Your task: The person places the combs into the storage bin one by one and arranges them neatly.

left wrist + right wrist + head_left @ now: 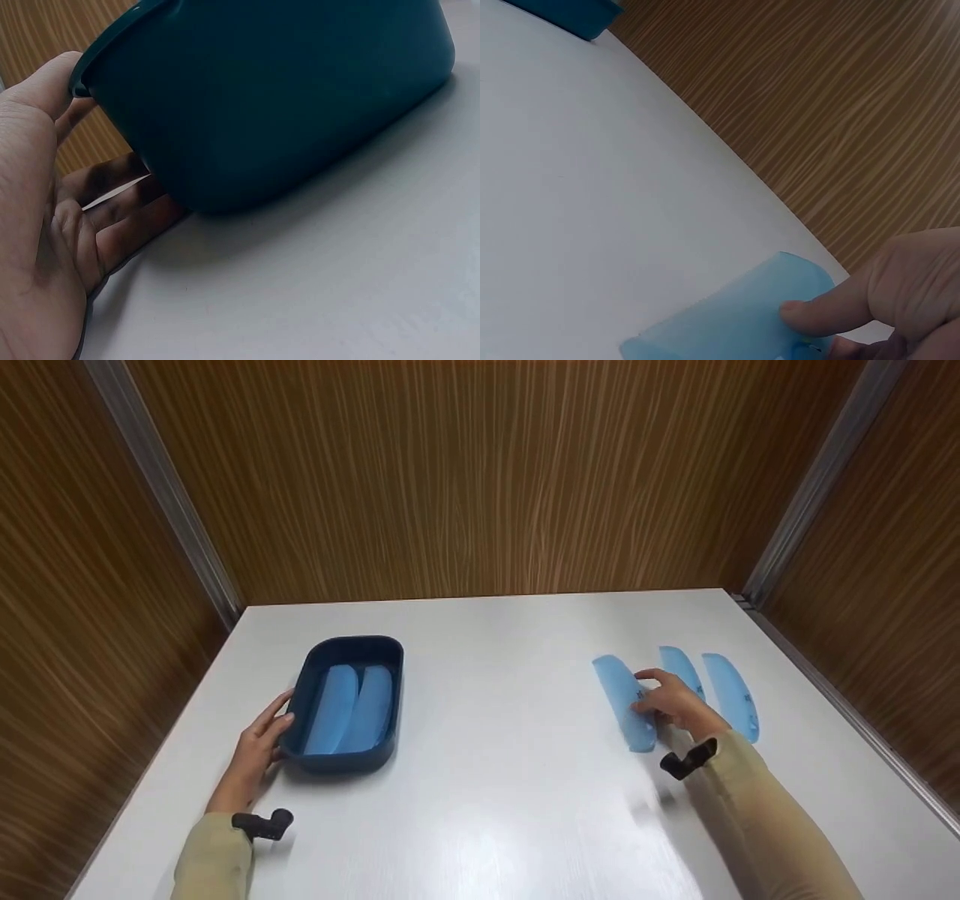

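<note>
My right hand (671, 705) pinches a light blue curved plastic piece (619, 686) at the right of the table. In the right wrist view the thumb lies on the upper face of this translucent piece (739, 315); the other fingers are mostly hidden. Dark marks show near the fingers. At the left, my left hand (255, 746) holds the side of a dark blue rectangular container (341, 763). The left wrist view shows its thumb at the rim and the other fingers against the lower wall. Two similar light blue pieces (335, 709) lie side by side inside the container.
Two more light blue pieces, a partly covered one (681, 667) and a fully visible one (731, 697), lie on the white table (495, 720) right of the held piece. Wood-grain panels (480, 480) stand behind the table and on both sides.
</note>
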Available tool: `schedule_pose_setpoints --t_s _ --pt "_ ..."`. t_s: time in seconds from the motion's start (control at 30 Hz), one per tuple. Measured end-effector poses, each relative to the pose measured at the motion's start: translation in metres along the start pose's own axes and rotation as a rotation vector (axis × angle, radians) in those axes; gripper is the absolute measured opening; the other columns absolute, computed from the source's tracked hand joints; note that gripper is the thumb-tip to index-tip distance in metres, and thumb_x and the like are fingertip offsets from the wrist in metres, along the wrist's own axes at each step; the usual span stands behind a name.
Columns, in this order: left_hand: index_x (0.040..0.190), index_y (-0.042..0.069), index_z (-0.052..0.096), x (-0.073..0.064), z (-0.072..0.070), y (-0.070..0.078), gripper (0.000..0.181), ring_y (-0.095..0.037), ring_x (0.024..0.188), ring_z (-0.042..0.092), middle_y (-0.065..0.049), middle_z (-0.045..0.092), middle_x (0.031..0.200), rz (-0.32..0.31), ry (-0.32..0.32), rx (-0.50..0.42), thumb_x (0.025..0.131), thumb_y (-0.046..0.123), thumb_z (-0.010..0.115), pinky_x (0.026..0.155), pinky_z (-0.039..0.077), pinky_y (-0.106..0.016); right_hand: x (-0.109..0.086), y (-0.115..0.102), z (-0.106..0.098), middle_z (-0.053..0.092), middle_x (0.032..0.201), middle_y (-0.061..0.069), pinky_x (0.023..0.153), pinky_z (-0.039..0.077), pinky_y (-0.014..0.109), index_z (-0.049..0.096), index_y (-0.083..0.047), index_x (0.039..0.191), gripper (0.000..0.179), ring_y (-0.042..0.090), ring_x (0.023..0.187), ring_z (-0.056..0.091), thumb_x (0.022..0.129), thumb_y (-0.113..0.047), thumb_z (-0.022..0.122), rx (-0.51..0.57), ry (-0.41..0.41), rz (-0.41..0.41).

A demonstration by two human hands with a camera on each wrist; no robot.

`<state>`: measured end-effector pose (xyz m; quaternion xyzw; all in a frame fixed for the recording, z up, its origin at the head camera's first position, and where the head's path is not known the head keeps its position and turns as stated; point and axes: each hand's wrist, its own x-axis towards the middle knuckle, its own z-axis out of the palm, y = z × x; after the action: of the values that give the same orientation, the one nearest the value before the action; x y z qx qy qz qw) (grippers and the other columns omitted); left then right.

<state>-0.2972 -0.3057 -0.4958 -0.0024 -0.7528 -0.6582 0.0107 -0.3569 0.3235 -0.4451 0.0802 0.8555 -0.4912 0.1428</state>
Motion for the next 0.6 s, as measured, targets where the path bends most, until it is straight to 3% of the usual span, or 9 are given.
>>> schedule_pose_setpoints --t_s 0.07,0.3,0.43,0.6 --pt "0.13 0.04 0.031 -0.001 0.0 0.0 0.048 -0.027 0.111 0.04 -0.012 0.037 0.129 0.001 -0.001 0.001 0.085 0.043 0.047 0.077 0.041 -0.032 -0.001 0.0 0.002 0.022 0.13 0.027 0.084 0.034 0.05 0.022 -0.011 0.134 0.075 0.038 0.11 0.036 0.073 -0.005 0.065 0.019 0.003 0.006" --pt "0.13 0.041 0.03 -0.003 0.0 0.002 0.048 -0.027 0.114 0.037 -0.011 0.035 0.131 -0.016 -0.006 0.007 0.084 0.044 0.046 0.082 0.038 -0.036 -0.002 0.005 0.012 0.037 0.115 0.022 0.075 0.041 0.037 0.023 -0.013 0.134 0.075 0.029 0.096 0.044 0.072 -0.005 0.066 0.095 -0.003 -0.11" --pt "0.13 0.041 0.029 -0.002 0.0 0.003 0.048 -0.027 0.115 0.036 -0.01 0.034 0.132 -0.017 -0.004 0.008 0.084 0.044 0.046 0.084 0.036 -0.04 -0.002 0.003 0.015 0.041 0.107 0.018 0.072 0.042 0.034 0.026 -0.014 0.133 0.076 0.027 0.089 0.045 0.071 -0.006 0.068 0.103 0.004 -0.114" --pt "0.13 0.04 0.029 -0.002 0.0 0.003 0.049 -0.027 0.114 0.037 -0.011 0.034 0.132 -0.009 -0.008 0.008 0.084 0.045 0.046 0.081 0.038 -0.036 -0.005 0.002 0.017 0.04 0.107 0.017 0.072 0.042 0.034 0.027 -0.017 0.132 0.076 0.027 0.091 0.044 0.069 -0.005 0.068 0.16 -0.01 -0.108"
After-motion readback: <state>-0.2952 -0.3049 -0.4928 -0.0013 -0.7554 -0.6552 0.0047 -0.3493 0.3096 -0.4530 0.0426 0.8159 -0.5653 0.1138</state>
